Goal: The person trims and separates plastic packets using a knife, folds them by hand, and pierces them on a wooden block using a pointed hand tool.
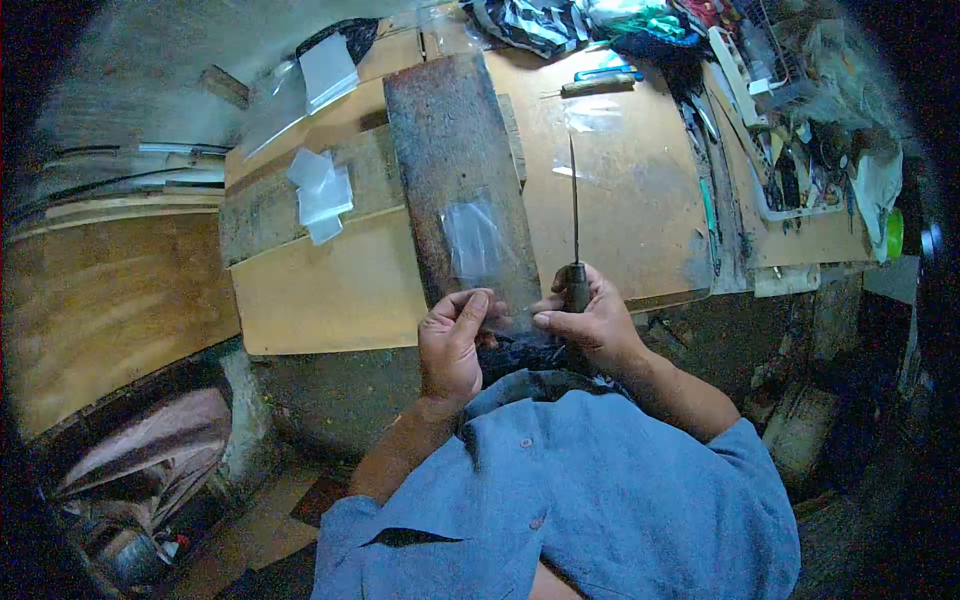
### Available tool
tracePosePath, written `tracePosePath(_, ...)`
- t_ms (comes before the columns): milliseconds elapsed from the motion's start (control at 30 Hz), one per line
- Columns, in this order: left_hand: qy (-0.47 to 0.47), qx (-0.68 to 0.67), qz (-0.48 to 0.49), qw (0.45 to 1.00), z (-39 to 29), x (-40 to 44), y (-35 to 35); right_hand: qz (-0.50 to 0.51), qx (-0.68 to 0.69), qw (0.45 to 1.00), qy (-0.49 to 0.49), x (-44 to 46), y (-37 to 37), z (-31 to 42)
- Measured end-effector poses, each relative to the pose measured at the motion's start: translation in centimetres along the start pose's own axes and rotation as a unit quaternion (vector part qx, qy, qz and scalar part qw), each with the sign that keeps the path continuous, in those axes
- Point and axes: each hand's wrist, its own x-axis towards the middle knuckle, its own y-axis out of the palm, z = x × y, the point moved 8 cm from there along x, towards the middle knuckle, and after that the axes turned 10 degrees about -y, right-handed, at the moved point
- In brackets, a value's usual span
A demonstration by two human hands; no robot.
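Probably slippery, the clear film [514, 322] (limp too) suits the left hand's [452, 350] edge-pinch; the right hand [606, 326] clasps an awl [576, 287].

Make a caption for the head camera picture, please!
Left hand near a dark wooden board, right hand holding a pointed tool.
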Motion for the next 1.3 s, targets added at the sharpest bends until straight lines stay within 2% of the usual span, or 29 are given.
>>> tracePosePath(133, -0.004, -0.011, 0.022, 1.000, 0.1, -0.1, -0.5, 0.001, -0.039, 0.999, 0.014, 0.1, -0.3, -0.4)
tracePosePath(200, -0.020, 0.038, 0.024, 0.999, 0.4, -0.2, -0.7, -0.017, -0.035, 0.999, -0.010, 0.2, -0.5, 0.1)
tracePosePath(500, -0.017, 0.055, 0.000, 0.998, 0.6, -0.3, -1.0, -0.008, -0.111, 0.993, -0.043, 0.2, -0.7, 0.9)
tracePosePath(633, -0.024, 0.031, 0.016, 0.999, 1.2, -0.4, -1.0, -0.009, -0.105, 0.994, -0.009, 0.1, -0.5, 0.5)
tracePosePath(700, -0.037, 0.052, 0.013, 0.998, 1.0, -0.7, -0.8, -0.029, -0.066, 0.996, 0.049, -0.2, -0.4, 0.7)
tracePosePath(800, -0.029, 0.028, 0.005, 0.999, 0.1, -0.8, -0.6, -0.023, -0.053, 0.998, -0.007, 0.0, -0.6, 1.3)
tracePosePath(1033, -0.070, 0.023, 0.017, 0.997, 0.2, -0.8, -0.9, -0.026, -0.032, 0.998, 0.042, -0.4, -1.6, 1.5)
tracePosePath(1133, -0.088, 0.002, 0.040, 0.995, 0.4, -0.9, -0.9, -0.015, -0.071, 0.996, 0.051, -0.6, -1.8, 1.6)
tracePosePath(1300, -0.094, 0.008, 0.055, 0.994, 0.3, -1.1, -0.9, -0.030, -0.012, 0.998, 0.050, -1.0, -2.8, 1.0)
